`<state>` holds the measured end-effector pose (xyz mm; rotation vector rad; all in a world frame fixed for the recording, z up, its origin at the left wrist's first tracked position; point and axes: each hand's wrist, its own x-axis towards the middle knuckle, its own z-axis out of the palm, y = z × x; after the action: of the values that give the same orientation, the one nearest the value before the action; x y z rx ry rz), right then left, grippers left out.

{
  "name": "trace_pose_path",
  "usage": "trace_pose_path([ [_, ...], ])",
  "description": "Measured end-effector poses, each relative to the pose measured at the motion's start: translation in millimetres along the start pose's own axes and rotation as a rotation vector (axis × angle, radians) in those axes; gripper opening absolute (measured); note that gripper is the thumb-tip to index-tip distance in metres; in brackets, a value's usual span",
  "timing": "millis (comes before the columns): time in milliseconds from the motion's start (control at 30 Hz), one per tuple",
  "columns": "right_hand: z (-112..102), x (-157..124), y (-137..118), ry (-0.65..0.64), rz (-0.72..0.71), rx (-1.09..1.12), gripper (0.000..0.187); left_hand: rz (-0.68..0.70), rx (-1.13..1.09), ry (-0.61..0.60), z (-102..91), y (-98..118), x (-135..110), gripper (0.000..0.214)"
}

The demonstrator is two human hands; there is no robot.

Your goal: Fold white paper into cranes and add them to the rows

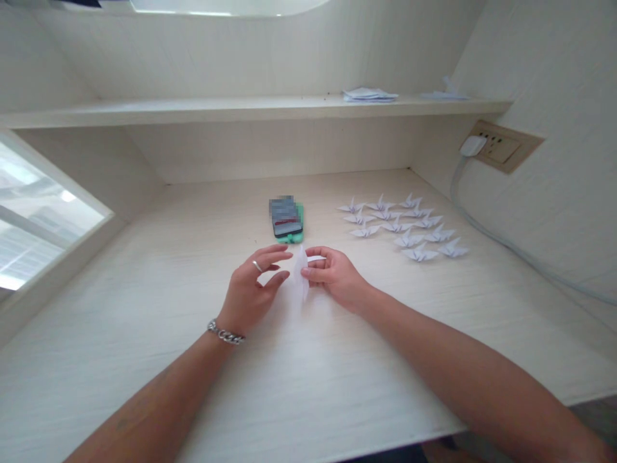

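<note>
Between thumb and fingers my right hand [335,275] pinches a folded piece of white paper [301,273], held upright above the desk. My left hand [255,280], with a ring on one finger and a chain bracelet at the wrist, is just left of the paper. Its fingers are apart, with a small gap to the sheet, and nothing shows in them. Several white paper cranes [409,239] stand in loose rows on the desk to the right. Part of the folded paper is hidden behind my right fingers.
A phone with a green case [288,222] lies just beyond my hands. Above the desk [193,373] runs a shelf [216,110] bearing a stack of white paper [370,96]. A charger [473,146] sits in the wall socket, its cable [511,244] trailing along the right side.
</note>
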<state>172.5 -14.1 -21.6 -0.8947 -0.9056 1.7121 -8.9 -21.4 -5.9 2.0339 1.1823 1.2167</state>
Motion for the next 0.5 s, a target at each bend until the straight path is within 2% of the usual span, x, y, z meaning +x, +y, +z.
trace_pose_path([
  [133, -1.6, -4.3, -5.1, -0.142, 0.122, 0.003, 0.054, 0.233, 0.1, -0.088, -6.2, 3.9, 1.8, 0.016],
  [267, -4.5, -7.8, -8.7, -0.274, 0.17, -0.007, 0.051, 0.312, 0.027, -0.193, -9.0, 7.0, 2.4, 0.018],
  [367, -6.6, -8.2, -9.4, -0.294, 0.167, -0.016, 0.053, 0.277, -0.019, -0.219, -9.1, 6.6, 1.2, 0.014],
  [500, -8.3, -4.9, -9.5, -0.216, 0.165, -0.033, 0.042, 0.047, -0.022, -0.191, -8.9, 0.7, -0.2, 0.009],
])
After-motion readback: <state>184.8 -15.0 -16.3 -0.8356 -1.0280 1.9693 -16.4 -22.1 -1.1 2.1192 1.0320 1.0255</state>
